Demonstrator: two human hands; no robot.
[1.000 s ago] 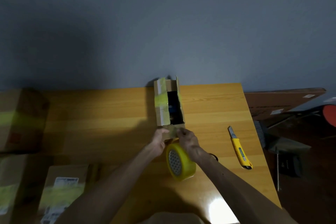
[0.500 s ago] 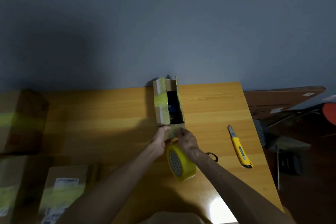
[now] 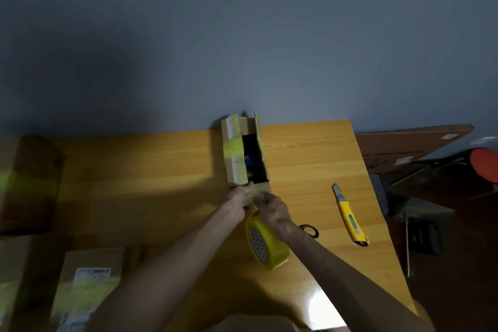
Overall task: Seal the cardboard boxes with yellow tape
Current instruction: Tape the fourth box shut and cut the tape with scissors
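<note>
On the wooden worktop (image 3: 161,183), far edge: small brown cardboard box (image 3: 234,159), 2 long flaps up, top unsealed.
Left hand (image 3: 239,197): we see fingers curled round the box's near corner, steadying it.
Right hand (image 3: 272,209): curled, pinching the tape end (image 3: 256,194) at the box's near wall; the yellow tape roll (image 3: 266,245) sits just beneath the wrist.
Risk: we judge the strip may wrinkle or stick askew if the roll drags or the flaps spring apart.

A plain grey-blue wall (image 3: 242,35) is seen behind a honey-coloured wooden table (image 3: 134,183) set against it. Glare (image 3: 320,307) is reflected near the table's front edge. Dark reddish floor (image 3: 463,294) is shown to the right.
</note>
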